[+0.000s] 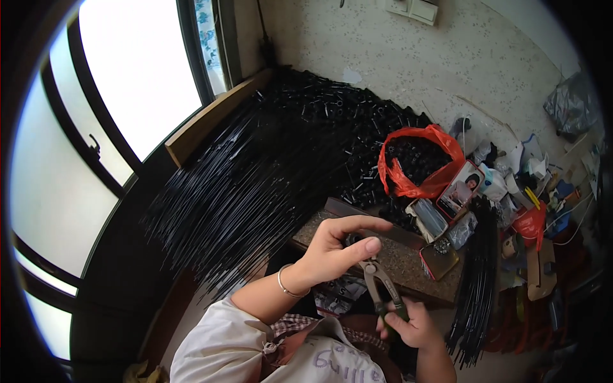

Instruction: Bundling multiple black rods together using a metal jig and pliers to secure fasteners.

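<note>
My left hand [335,250], a bangle on its wrist, is over the near edge of the work surface. Its index finger and thumb stretch to the right with a gap between them; a small dark shape shows in that gap, too unclear to name. The other fingers are hidden. My right hand [412,324] grips the dark green handles of a pair of pliers [372,271]. The pliers' metal jaws point up and left, just below my left thumb. Behind my hands lies a large heap of black rods [236,185], fanned toward the lower left.
Small black parts [332,102] are piled against the wall. A red plastic bag [440,137] holds more of them. A phone [461,189] with a lit screen leans nearby, beside an open case [440,258]. More black rods [476,281] hang over the right edge, near clutter.
</note>
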The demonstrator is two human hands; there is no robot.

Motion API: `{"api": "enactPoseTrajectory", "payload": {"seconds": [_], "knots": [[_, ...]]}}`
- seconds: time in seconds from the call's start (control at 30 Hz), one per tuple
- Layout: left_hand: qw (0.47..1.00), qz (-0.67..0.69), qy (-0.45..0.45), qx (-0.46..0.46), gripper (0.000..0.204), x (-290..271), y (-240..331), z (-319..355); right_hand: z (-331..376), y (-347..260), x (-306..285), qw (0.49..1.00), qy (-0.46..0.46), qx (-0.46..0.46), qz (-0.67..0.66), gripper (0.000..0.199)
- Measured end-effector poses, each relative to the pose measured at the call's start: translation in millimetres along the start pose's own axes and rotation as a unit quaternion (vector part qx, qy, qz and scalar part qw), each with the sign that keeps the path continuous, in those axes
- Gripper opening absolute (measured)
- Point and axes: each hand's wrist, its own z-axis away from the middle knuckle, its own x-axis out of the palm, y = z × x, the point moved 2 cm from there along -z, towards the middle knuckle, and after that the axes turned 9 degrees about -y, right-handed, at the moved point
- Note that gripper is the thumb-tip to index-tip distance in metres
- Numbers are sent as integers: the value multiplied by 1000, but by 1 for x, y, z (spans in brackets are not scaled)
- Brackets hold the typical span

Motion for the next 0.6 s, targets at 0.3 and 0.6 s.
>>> {"api": "enactPoseTrajectory", "payload": {"seconds": [0.3, 0.6], "knots": [[970, -201, -31, 134, 55, -5, -17, 8, -2, -3, 14, 829, 237, -169, 479, 47], [981, -150, -53, 108, 84, 1, -21, -4, 0, 19, 7, 995, -24, 95, -34, 28]]}}
